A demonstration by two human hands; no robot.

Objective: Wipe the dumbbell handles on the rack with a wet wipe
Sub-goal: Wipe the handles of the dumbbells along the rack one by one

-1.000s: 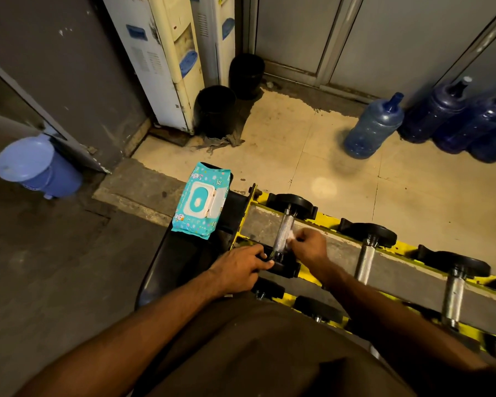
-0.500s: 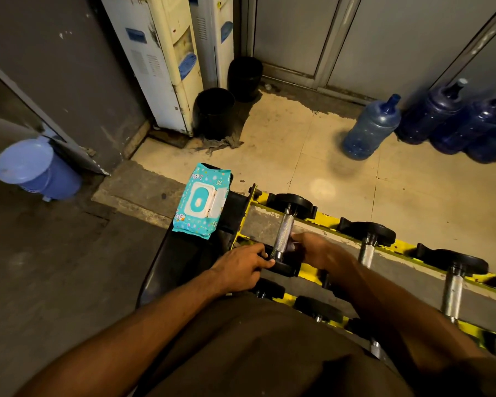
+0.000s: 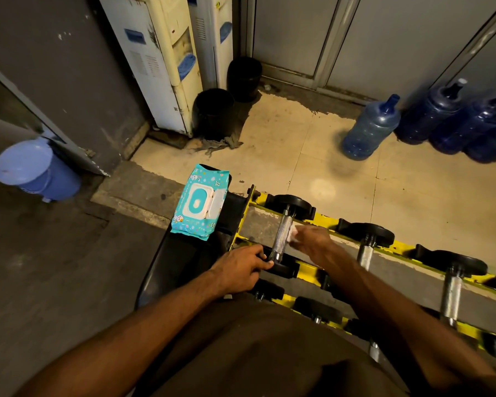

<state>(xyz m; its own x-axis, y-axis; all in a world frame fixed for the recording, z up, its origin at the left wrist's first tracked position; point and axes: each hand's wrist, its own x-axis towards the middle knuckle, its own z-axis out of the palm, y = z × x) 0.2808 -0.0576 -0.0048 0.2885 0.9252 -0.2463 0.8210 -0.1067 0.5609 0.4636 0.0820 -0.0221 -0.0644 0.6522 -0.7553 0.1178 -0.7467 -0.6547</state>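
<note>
Slid up the handle (image 3: 280,239), the wipe (image 3: 293,234) is pinched by the right hand (image 3: 312,242) and best wrapped round, dumbbell (image 3: 291,203) gripped by the left hand (image 3: 241,269).

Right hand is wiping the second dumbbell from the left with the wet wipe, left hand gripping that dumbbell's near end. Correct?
Not quite. In the head view the right hand holds the wet wipe against the leftmost dumbbell, beside the wipes pack, not the second. The left hand does grip its near end.
</note>
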